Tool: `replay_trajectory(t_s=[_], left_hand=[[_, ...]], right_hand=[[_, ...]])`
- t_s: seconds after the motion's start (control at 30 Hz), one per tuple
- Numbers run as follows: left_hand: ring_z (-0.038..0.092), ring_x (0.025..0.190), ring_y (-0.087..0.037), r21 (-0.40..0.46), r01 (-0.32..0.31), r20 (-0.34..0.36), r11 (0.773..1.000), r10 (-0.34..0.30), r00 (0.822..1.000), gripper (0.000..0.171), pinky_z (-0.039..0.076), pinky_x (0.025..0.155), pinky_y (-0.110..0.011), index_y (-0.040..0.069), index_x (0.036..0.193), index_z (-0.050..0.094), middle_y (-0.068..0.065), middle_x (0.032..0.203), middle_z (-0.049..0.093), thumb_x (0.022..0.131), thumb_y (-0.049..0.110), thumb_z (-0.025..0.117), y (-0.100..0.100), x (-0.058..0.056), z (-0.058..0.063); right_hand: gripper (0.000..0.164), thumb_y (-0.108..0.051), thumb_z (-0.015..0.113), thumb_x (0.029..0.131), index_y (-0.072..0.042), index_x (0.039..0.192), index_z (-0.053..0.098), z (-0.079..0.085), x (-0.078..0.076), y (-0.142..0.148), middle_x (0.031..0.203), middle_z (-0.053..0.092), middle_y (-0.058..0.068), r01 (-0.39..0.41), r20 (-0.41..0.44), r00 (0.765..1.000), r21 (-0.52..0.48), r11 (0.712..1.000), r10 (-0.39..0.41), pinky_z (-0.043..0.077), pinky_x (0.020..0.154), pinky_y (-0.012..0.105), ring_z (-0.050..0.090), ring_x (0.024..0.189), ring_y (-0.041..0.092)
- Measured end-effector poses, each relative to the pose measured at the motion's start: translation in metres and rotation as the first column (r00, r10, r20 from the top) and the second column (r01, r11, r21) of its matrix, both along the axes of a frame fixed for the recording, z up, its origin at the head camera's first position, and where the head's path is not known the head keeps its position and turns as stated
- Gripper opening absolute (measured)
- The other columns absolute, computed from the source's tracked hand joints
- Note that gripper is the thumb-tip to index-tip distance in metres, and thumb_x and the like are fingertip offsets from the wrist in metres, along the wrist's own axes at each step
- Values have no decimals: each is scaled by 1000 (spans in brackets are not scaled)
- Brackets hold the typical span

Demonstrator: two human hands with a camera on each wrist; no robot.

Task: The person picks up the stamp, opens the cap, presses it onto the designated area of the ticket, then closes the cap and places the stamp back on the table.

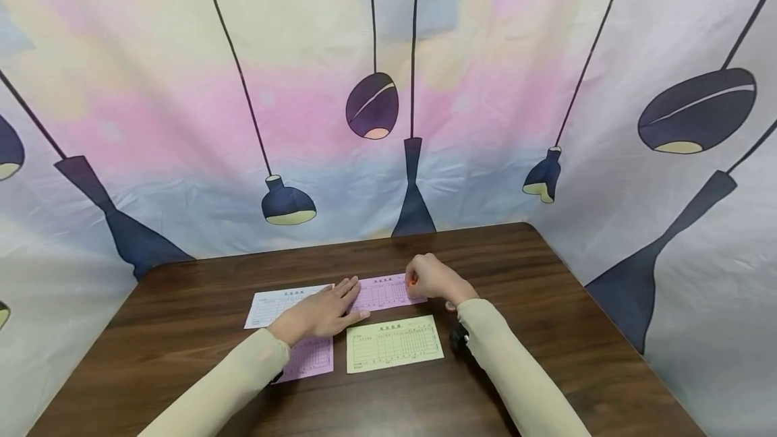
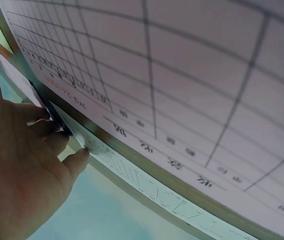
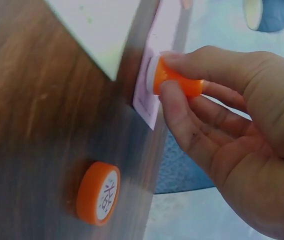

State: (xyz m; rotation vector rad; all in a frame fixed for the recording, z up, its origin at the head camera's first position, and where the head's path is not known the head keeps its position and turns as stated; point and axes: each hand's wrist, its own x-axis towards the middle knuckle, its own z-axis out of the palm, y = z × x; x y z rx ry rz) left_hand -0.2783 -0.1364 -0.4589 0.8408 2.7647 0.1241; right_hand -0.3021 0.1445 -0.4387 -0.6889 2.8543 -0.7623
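Note:
My right hand [image 1: 438, 278] pinches a small orange stamp [image 3: 182, 84] between thumb and fingers. The stamp's white end meets the right part of a pink printed receipt slip [image 1: 381, 294]. With fingers spread, my left hand [image 1: 318, 312] rests on that slip's left end and covers the right side of a white slip [image 1: 273, 305]. A round orange cap [image 3: 99, 195] with a marked white top lies on the table beside my right wrist. Below my left hand is a second pink slip [image 1: 312, 359], partly hidden by the hand and sleeve.
A yellow-green slip [image 1: 394, 344] lies in front of the stamped pink one. All the slips are on a dark wooden table [image 1: 534, 315]. A curtain printed with lamps [image 1: 328, 32] hangs behind it. A small black device [image 1: 459, 339] sits at my right wrist.

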Motion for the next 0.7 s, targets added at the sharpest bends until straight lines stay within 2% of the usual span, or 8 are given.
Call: replay_trajectory(t_s=[0.07, 0.2, 0.33, 0.5, 0.7], left_hand=[[22, 165, -30, 7, 0, 5, 1000, 0, 1000, 87, 26, 133, -52, 6, 167, 25, -11, 177, 18, 107, 69, 33, -1, 0, 0], [21, 165, -29, 9, -9, -1, 1000, 9, 1000, 87, 24, 134, -52, 7, 167, 24, -10, 178, 17, 107, 69, 33, -2, 1, -2], [19, 165, -28, 3, -10, -1, 1000, 10, 1000, 88, 22, 135, -52, 7, 168, 23, -9, 178, 16, 106, 70, 32, -3, -1, -6], [19, 166, -29, -1, -2, -21, 1000, 2, 1000, 88, 22, 134, -53, 7, 168, 22, -10, 178, 15, 107, 70, 30, -6, -1, -7], [18, 166, -29, 20, 12, -49, 1000, -11, 999, 87, 23, 134, -54, 7, 168, 21, -11, 178, 13, 107, 69, 31, -13, 2, -6]], right_hand=[[14, -3, 75, 89, -14, 80, 76, 2, 1, 2, 67, 62, -4, 8, 16, 1000, -32, 999, -8, 40, 54, 25, 47, 56, 10], [4, -9, 81, 89, -13, 90, 79, 8, 4, 4, 81, 72, -2, 52, -14, 998, -80, 995, -53, 51, 63, 28, 59, 67, 13], [4, -11, 81, 90, -12, 93, 80, 8, 4, 5, 86, 75, 0, 75, -33, 996, -98, 992, -79, 55, 68, 29, 62, 72, 13], [8, -13, 81, 91, -10, 99, 82, 7, 4, 7, 91, 77, 0, 71, -18, 997, -108, 992, -73, 56, 71, 29, 63, 76, 11], [4, -14, 80, 93, -12, 96, 82, 9, 6, 8, 86, 76, -1, 44, -34, 998, -130, 991, -48, 52, 66, 28, 61, 71, 11]])
